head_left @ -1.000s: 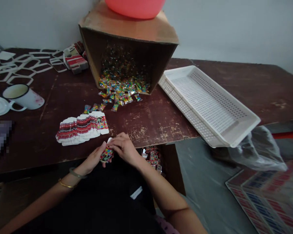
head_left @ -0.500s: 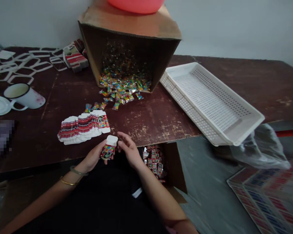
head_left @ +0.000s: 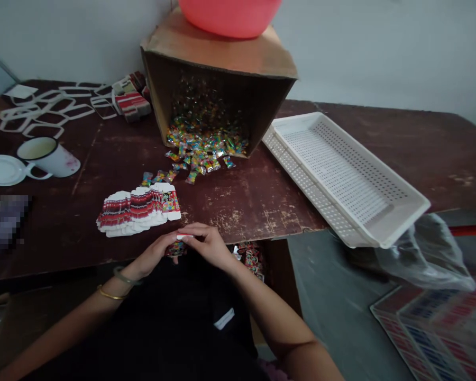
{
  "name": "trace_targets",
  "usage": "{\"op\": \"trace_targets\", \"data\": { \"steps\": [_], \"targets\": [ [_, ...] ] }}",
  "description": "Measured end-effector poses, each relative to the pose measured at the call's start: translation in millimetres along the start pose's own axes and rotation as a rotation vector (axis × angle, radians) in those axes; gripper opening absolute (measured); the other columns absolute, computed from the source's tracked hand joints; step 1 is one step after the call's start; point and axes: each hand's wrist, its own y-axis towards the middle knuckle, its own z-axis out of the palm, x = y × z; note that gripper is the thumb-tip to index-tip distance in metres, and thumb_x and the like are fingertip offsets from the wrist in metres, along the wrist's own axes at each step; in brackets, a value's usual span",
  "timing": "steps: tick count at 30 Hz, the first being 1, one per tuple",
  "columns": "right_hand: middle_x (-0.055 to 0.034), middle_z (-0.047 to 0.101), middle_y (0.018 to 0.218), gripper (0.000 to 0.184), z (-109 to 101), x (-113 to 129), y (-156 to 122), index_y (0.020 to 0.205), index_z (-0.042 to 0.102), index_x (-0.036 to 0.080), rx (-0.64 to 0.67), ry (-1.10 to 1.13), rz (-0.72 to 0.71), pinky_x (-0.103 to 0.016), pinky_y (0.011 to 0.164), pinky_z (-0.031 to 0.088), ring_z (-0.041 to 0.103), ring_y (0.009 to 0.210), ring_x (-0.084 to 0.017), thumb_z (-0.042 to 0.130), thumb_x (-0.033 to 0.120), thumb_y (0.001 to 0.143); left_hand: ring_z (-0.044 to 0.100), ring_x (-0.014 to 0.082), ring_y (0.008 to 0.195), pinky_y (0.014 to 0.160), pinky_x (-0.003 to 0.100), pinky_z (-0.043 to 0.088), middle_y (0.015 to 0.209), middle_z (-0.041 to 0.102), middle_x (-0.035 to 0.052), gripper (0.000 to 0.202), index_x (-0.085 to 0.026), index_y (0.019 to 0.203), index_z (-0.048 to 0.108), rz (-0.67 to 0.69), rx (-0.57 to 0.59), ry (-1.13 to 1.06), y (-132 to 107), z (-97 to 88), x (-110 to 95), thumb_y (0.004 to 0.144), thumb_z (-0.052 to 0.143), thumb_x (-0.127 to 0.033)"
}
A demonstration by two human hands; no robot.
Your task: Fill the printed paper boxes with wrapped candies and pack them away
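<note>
A small printed candy box with a white top flap is held at the front edge of the table. My left hand is closed around its left side. From the right, my right hand grips the top of the box, its fingers lying over the flap. Just beyond my hands lies a fanned row of flat printed cartons, red, black and white. Wrapped candies spill out of a cardboard box lying on its side behind them.
A white perforated plastic basket sits on the right, over the table edge. An enamel mug and its lid stand at the left. Below the table, an open carton holds filled packs. A pink basin tops the cardboard box.
My right hand has moved left onto the candy box and now touches its top. The white flap that stood upright is now folded down under my fingers. The view has shifted slightly.
</note>
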Motion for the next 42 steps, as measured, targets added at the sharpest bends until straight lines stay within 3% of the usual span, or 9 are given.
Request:
{"op": "trace_targets", "data": {
  "steps": [5, 11, 16, 19, 24, 27, 30, 34, 42],
  "targets": [
    [-0.0057, 0.072, 0.101, 0.024, -4, -14, 0, 0.102, 0.075, 0.022, 0.015, 0.047, 0.04, -0.031, 0.081, 0.054, 0.067, 0.092, -0.017, 0.063, 0.036, 0.087, 0.058, 0.0196, 0.079, 0.061, 0.026, 0.05, 0.091, 0.063, 0.0041, 0.037, -0.02, 0.119, 0.061, -0.055, 0.12, 0.097, -9, -6.7, -6, 0.086, 0.06, -0.036],
    [-0.0086, 0.068, 0.117, 0.033, 5, -27, -31, 0.122, 0.065, 0.024, -0.078, -0.245, -0.156, -0.036, 0.094, 0.049, 0.063, 0.106, -0.019, 0.06, 0.033, 0.09, 0.057, 0.0173, 0.067, 0.053, 0.026, 0.048, 0.076, 0.063, 0.0031, 0.045, -0.016, 0.121, 0.059, -0.162, 0.231, -0.019, -1, 8.2, 7, 0.088, 0.056, -0.046],
    [-0.0067, 0.073, 0.102, 0.024, -63, 5, -63, 0.108, 0.073, 0.025, -0.054, -0.355, 0.035, -0.033, 0.087, 0.05, 0.065, 0.095, -0.018, 0.055, 0.034, 0.094, 0.059, 0.0272, 0.107, 0.077, 0.036, 0.056, 0.125, 0.06, 0.0111, 0.049, -0.025, 0.129, 0.056, -0.172, 0.303, -0.108, 7, 26.4, 3, 0.084, 0.064, -0.044],
    [-0.0082, 0.071, 0.103, 0.023, -89, 11, -50, 0.099, 0.075, 0.023, 0.064, -0.596, 0.066, -0.037, 0.092, 0.046, 0.062, 0.1, -0.021, 0.06, 0.037, 0.09, 0.06, 0.0227, 0.101, 0.078, 0.032, 0.054, 0.117, 0.063, 0.0094, 0.04, -0.023, 0.119, 0.063, -0.133, 0.11, -0.066, 10, 6.5, -5, 0.084, 0.065, -0.041],
    [-0.0123, 0.049, 0.142, 0.063, -34, -40, 51, 0.137, 0.05, 0.024, 0.211, -0.738, -0.268, -0.041, 0.105, 0.036, 0.043, 0.131, -0.025, 0.07, 0.044, 0.081, 0.058, 0.013, 0.064, 0.053, 0.021, 0.044, 0.072, 0.062, -0.0002, 0.032, -0.017, 0.098, 0.064, -0.122, -0.24, -0.134, 3, -36.2, -2, 0.081, 0.066, -0.044],
    [-0.0115, 0.062, 0.128, 0.033, -5, -65, 94, 0.121, 0.063, 0.019, 0.24, -0.795, -0.347, -0.039, 0.101, 0.039, 0.053, 0.121, -0.023, 0.059, 0.032, 0.091, 0.058, 0.0125, 0.062, 0.051, 0.02, 0.042, 0.069, 0.062, -0.001, 0.033, -0.016, 0.1, 0.063, -0.132, -0.261, -0.139, -6, -48.7, 1, 0.081, 0.068, -0.043],
    [-0.0103, 0.07, 0.111, 0.025, 3, -67, 79, 0.109, 0.068, 0.016, 0.119, -0.747, -0.387, -0.033, 0.092, 0.043, 0.061, 0.103, -0.018, 0.048, 0.024, 0.097, 0.065, 0.0172, 0.076, 0.064, 0.026, 0.049, 0.083, 0.07, 0.0055, 0.037, -0.016, 0.107, 0.064, -0.165, -0.195, -0.271, -9, -52.6, 2, 0.084, 0.064, -0.045],
    [-0.0069, 0.07, 0.109, 0.023, 10, -49, 21, 0.108, 0.068, 0.021, 0.121, -0.651, -0.549, -0.036, 0.097, 0.04, 0.056, 0.11, -0.019, 0.055, 0.034, 0.094, 0.067, 0.0231, 0.093, 0.079, 0.034, 0.052, 0.102, 0.073, 0.01, 0.033, -0.017, 0.107, 0.065, -0.18, -0.107, -0.543, 1, -41.5, 7, 0.082, 0.068, -0.038],
    [-0.0081, 0.062, 0.123, 0.024, 15, -27, 20, 0.097, 0.067, 0.019, -0.134, -0.492, -0.149, -0.037, 0.1, 0.037, 0.05, 0.117, -0.021, 0.071, 0.038, 0.081, 0.069, 0.021, 0.068, 0.068, 0.032, 0.053, 0.072, 0.074, 0.0051, 0.023, -0.015, 0.087, 0.066, -0.323, -0.02, -0.372, 0, 2.8, 2, 0.072, 0.077, -0.028]
  ]
}}
